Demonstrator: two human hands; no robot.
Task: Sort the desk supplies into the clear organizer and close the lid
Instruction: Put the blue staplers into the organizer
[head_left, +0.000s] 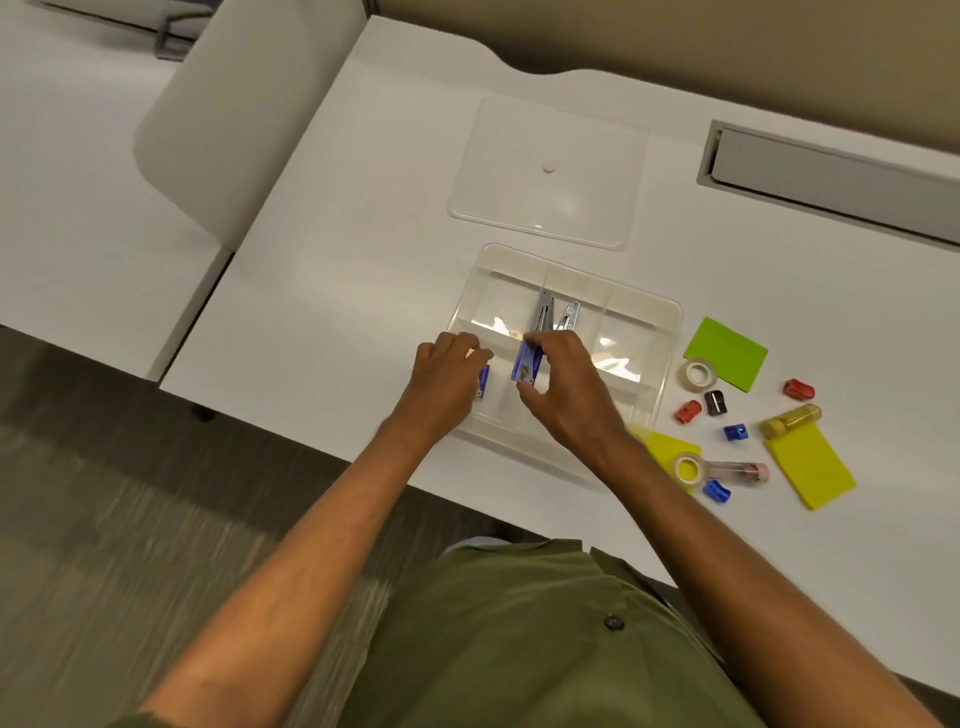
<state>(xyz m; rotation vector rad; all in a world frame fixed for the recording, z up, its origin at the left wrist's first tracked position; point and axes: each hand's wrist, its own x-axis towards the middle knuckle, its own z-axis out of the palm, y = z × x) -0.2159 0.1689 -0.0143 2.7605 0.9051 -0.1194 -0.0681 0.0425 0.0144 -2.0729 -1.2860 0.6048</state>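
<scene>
The clear organizer (655, 332) sits open on the white desk, its lid (550, 208) lying flat just behind it. My right hand (563, 389) grips a blue and silver stapler (527, 364) over the organizer's middle compartment. A second silver stapler (567, 317) lies next to it inside. My left hand (447, 379) is closed on a small blue item (483, 387) at the organizer's left side; most of that item is hidden.
Loose supplies lie to the right: green sticky notes (727, 353), yellow pads (810, 467), two tape rolls (698, 373), red (688, 411), black (716, 402) and blue sharpeners (735, 432), a yellow tube (789, 420), a pink tube (737, 472). A cable slot (831, 171) lies far right.
</scene>
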